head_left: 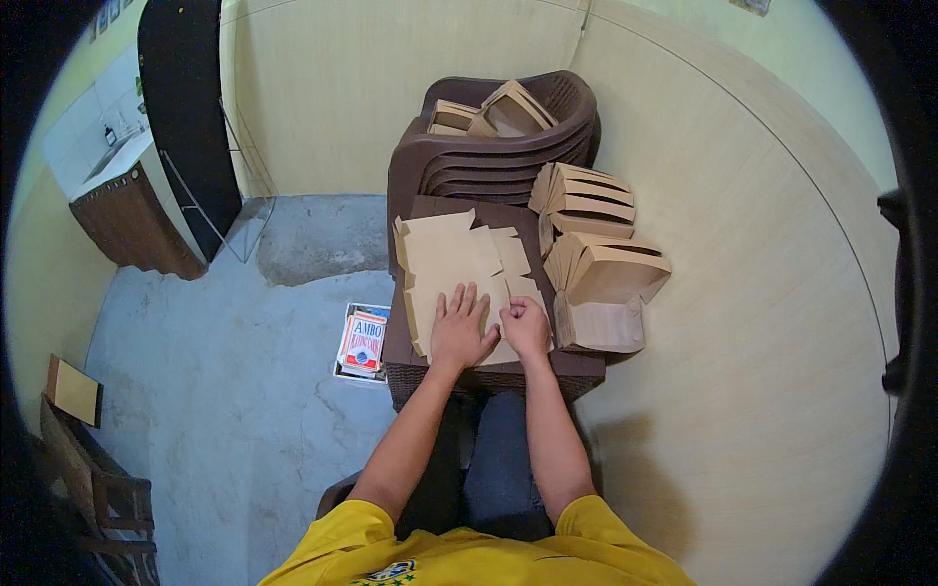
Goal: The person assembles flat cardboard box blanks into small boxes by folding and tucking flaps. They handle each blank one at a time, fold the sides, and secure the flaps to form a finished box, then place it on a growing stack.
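Note:
A flat, die-cut brown cardboard box blank [445, 256] with notched flaps lies on a dark brown wicker-patterned table [578, 365] in front of me. My left hand [459, 330] rests palm down on its near part, fingers spread. Just to the right, my right hand [528, 330] is closed, its thumb and fingertips pinching a flap at the blank's near right side. The pinched edge is partly hidden by the fingers.
Nested, part-folded cardboard boxes stand along the table's right side, a far group [589, 202] and a near group [608, 293]. Behind are stacked brown plastic chairs [415, 166] holding more folded boxes [516, 109]. A white box of packs [363, 342] sits on the floor at left.

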`<state>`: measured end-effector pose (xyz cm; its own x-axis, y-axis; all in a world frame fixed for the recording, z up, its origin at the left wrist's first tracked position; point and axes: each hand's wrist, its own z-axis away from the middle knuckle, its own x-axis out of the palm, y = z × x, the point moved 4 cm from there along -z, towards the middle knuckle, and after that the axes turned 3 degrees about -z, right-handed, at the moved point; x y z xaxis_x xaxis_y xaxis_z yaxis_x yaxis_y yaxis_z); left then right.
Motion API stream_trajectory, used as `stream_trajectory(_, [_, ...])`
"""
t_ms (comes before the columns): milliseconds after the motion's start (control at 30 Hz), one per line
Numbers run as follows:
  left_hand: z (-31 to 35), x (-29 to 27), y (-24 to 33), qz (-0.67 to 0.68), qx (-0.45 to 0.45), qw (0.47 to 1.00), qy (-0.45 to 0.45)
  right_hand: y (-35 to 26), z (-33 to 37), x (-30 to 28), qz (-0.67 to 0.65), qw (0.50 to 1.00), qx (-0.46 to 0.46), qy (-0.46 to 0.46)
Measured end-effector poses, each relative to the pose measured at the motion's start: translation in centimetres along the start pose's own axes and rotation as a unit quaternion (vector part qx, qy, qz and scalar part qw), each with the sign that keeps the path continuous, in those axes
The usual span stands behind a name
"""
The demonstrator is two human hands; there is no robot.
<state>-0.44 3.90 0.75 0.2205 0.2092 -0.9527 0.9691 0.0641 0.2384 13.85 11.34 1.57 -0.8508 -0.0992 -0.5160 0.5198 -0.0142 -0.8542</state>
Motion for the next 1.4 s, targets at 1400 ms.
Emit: stream_trajectory(1400, [-0.3,-2.0,0.2,0.085,-0.052,0.992,0.072,0.9,2.1,-0.5,-0.054,0.970,-0.204,0.118])
